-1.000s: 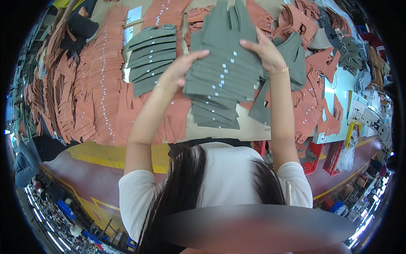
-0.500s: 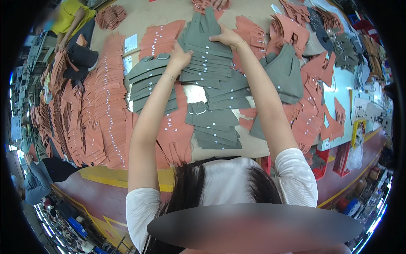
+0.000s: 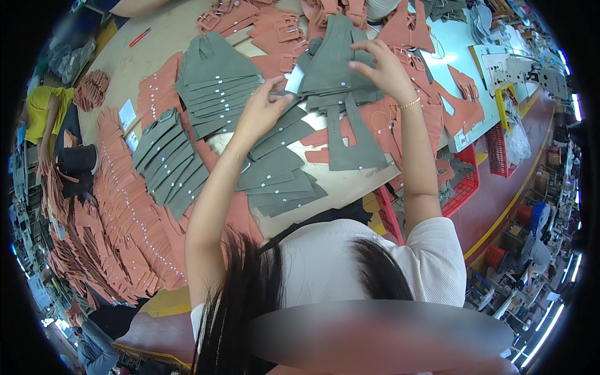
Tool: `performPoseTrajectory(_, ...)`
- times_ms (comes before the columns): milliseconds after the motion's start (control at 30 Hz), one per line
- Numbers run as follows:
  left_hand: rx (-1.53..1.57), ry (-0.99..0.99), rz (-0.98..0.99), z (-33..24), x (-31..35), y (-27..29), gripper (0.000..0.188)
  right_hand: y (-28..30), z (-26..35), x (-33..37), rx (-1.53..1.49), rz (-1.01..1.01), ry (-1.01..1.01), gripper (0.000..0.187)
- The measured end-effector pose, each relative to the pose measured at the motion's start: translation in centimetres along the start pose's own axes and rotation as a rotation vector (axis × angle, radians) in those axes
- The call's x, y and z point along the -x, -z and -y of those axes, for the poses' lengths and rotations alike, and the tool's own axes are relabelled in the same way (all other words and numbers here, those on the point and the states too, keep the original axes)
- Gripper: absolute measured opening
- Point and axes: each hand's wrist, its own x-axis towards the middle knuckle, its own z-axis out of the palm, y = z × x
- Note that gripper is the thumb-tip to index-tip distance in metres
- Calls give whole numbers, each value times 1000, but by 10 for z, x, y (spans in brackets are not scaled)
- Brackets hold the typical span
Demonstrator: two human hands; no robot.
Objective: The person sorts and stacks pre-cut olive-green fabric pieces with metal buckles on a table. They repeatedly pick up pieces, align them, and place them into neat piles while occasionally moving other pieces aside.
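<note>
Your left hand and right hand both clasp a stack of grey-green cut suede pieces (several fanned grey-green stacks already lie on the worktop); rust-orange pieces remain unsorted.

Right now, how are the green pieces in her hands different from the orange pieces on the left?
The green pieces are gathered in a stack held up between the left hand and right hand; the orange pieces lie untouched, spread in long overlapping rows on the table. Colours differ: grey-green against rusty orange. Both are flat cut shapes.

Small white square labels on grey cut pieces; white paper slip on table.
</note>
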Motion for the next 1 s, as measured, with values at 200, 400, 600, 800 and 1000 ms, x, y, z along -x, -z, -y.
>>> performPoseTrajectory(200,168,263,43,2,-32,-38,43,-23,-24,40,535,-8,186,73)
performPoseTrajectory(400,334,387,48,5,-48,-40,36,-35,-44,31,317,51,230,74)
performPoseTrajectory(600,-226,-6,-117,14,-54,-55,48,-35,-50,27,154,12,134,76)
performPoseTrajectory(800,-510,-201,-226,2,-49,-62,52,-31,-49,16,42,12,-50,83)
performPoseTrajectory(1000,-672,-311,-264,-9,-44,-67,48,-33,-40,8,210,-121,-112,69)
